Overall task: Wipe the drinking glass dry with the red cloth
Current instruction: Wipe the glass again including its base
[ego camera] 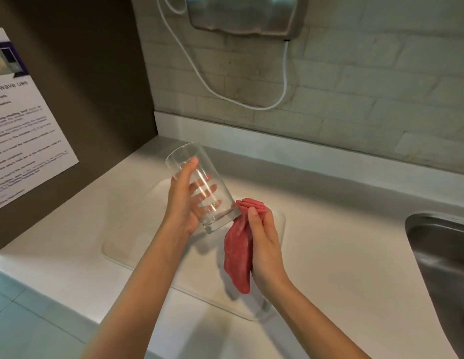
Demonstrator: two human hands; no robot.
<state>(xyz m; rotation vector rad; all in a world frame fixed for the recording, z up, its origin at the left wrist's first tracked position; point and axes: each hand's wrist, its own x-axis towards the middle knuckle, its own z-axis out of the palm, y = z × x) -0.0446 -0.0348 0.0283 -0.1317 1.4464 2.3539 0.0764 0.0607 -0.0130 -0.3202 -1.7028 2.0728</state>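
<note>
Left hand (183, 200) wrapped round tilted drinking glass (200, 186), right hand (264, 242) fisted on bunched red cloth (238, 250) touching glass base.

the drinking glass (200, 187) is clear, tall and plain, held tilted above the table with its open mouth up and to the left and its thick base down to the right. the red cloth (238, 251) is bunched, its folded top touching the glass base, the rest hanging down.

White countertop (342, 255), clear tray (127, 244) lying flat on it
</note>
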